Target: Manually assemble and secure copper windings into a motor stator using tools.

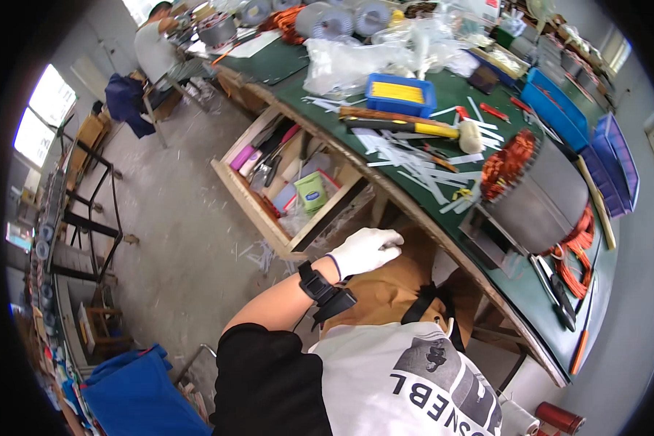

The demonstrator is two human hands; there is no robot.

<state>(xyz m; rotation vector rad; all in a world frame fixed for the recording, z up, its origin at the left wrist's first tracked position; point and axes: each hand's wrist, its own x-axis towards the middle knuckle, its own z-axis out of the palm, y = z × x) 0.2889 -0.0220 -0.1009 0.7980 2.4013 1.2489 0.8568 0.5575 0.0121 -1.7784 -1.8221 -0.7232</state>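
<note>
My left hand [367, 252], in a white knitted glove, is above my lap beside the bench edge. Its fingers are curled together, and I see nothing in them. Just beyond it an open wooden drawer [251, 211] holds a green packet [311, 192], dark-handled scissors [272, 171] and other small tools. My right hand is out of view. On the bench to the right lies a grey metal motor stator [545, 200] with copper wire windings [509, 163] bulging from its near end.
A mallet [469, 136] and white strips [414, 163] lie on the green bench top [443, 218], near a blue tray [403, 109] of yellow sticks. Shears [556, 294] lie at the right. A person [156, 47] sits far left. Blue cloth [142, 396] is at lower left.
</note>
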